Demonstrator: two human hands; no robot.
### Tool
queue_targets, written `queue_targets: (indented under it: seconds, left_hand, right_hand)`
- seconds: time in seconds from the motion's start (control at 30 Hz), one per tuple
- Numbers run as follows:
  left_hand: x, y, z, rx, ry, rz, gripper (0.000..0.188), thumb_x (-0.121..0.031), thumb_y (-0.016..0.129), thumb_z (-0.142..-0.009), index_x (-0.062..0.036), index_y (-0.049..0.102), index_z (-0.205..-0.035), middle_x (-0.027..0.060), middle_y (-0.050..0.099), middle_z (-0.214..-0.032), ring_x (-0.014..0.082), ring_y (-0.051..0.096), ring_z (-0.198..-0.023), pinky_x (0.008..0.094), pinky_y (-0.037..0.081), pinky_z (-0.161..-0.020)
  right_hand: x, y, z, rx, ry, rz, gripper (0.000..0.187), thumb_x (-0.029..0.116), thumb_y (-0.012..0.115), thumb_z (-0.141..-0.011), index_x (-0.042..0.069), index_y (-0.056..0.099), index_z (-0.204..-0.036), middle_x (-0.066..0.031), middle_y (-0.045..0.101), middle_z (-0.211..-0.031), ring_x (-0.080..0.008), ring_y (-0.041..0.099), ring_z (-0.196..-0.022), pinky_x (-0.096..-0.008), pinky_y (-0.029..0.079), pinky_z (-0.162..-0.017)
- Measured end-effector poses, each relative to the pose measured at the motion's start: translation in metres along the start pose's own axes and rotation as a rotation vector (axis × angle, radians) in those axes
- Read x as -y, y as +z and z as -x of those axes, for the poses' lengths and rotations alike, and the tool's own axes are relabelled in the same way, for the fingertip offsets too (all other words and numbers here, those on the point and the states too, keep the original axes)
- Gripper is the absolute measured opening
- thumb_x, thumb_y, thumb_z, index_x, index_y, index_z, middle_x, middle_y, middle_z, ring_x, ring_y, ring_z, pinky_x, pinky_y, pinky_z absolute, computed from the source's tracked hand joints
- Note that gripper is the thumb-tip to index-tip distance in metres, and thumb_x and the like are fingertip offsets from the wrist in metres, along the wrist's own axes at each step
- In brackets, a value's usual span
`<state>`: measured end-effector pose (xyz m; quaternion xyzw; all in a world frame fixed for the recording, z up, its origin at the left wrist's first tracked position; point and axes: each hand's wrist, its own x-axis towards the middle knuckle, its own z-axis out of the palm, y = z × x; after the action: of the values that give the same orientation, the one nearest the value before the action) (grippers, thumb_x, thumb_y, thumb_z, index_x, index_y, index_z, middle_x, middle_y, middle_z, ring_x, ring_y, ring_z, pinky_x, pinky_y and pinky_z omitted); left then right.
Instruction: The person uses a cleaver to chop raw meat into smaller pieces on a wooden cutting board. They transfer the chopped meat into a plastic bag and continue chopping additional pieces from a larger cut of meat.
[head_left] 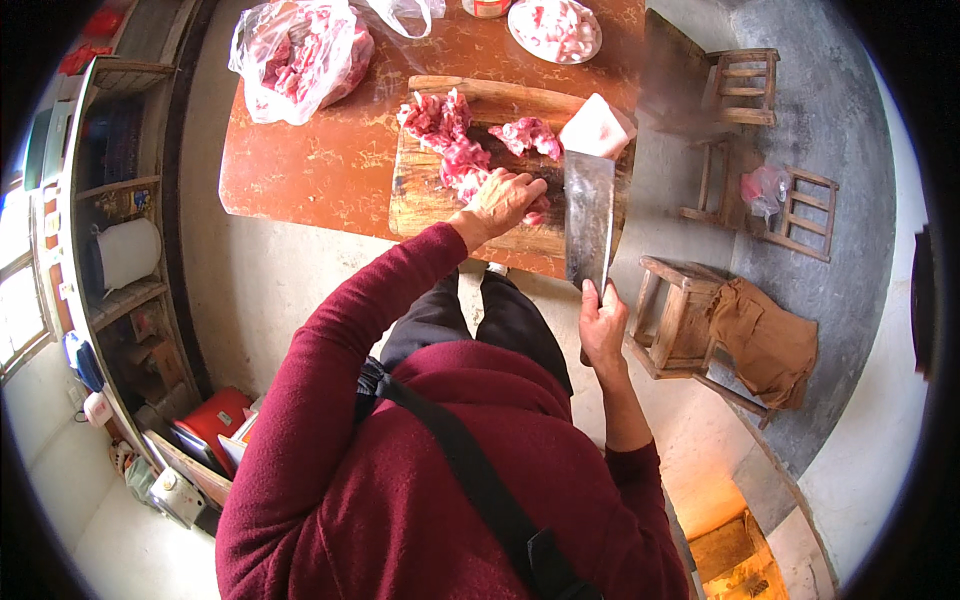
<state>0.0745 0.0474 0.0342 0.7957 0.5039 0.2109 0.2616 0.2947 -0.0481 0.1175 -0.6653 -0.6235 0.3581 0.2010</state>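
One cleaver (590, 215) is held right of the frame's centre, its long axis nearly vertical, the blade pointed toward the top edge. Its handle is wrapped by the right hand (603, 322), thumb near the blade. One long strip of red meat (440, 125), slanted from upper left to lower right, is pressed at its lower end by the curled left hand (505, 203). Beside it on one wooden cutting board (412, 210), one smaller meat chunk (527, 137) and one pale fatty block (598, 122) are seen. At the frame's top, one meat-filled plastic bag (300, 65) and one heaped white plate (588, 56) are placed.
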Motion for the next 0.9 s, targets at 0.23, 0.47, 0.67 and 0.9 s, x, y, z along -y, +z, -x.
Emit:
queue_targets:
  seconds: [0.23,0.47,0.67,0.9]
  left_hand:
    - [-0.018,0.027,-0.013,-0.018,-0.077,0.333,0.067,-0.006,0.066,-0.072,-0.0146,0.04,-0.133,0.015,0.048,-0.117,0.029,0.056,-0.097,0.038,0.047,-0.076]
    - [-0.015,-0.014,0.016,-0.101,-0.129,-0.303,0.073,-0.027,0.076,-0.063,-0.0117,0.043,-0.126,0.0075,0.047,-0.12,0.0255,0.042,-0.114,0.043,0.034,-0.091]
    - [0.013,-0.02,0.038,0.063,-0.174,-0.351,0.03,-0.012,0.06,-0.071,-0.0137,0.058,-0.1,0.0063,0.051,-0.1,0.0235,0.05,-0.096,0.0404,0.035,-0.085]
    - [0.002,-0.019,0.043,-0.066,0.0,-0.33,0.023,-0.011,0.062,-0.068,-0.011,0.06,-0.091,0.0052,0.054,-0.092,0.0241,0.051,-0.094,0.039,0.036,-0.085]
  right_hand:
    - [-0.004,-0.015,-0.007,-0.162,-0.127,-0.012,0.018,0.016,0.053,-0.089,-0.002,0.055,-0.085,-0.0199,0.053,-0.06,-0.0338,0.052,-0.049,-0.0404,0.039,-0.047]
    - [-0.012,-0.022,-0.002,-0.038,-0.11,0.032,0.02,0.016,0.052,-0.09,-0.001,0.052,-0.079,-0.0206,0.051,-0.058,-0.0378,0.052,-0.052,-0.0423,0.039,-0.048]
    - [-0.028,-0.013,0.004,0.183,-0.08,0.187,0.021,0.018,0.05,-0.089,0.0,0.051,-0.079,-0.0235,0.054,-0.06,-0.0423,0.055,-0.059,-0.0469,0.041,-0.051]
    - [-0.038,-0.015,0.008,0.118,-0.054,0.151,0.022,0.02,0.05,-0.09,-0.001,0.051,-0.08,-0.0252,0.054,-0.061,-0.0435,0.054,-0.059,-0.0485,0.04,-0.052]
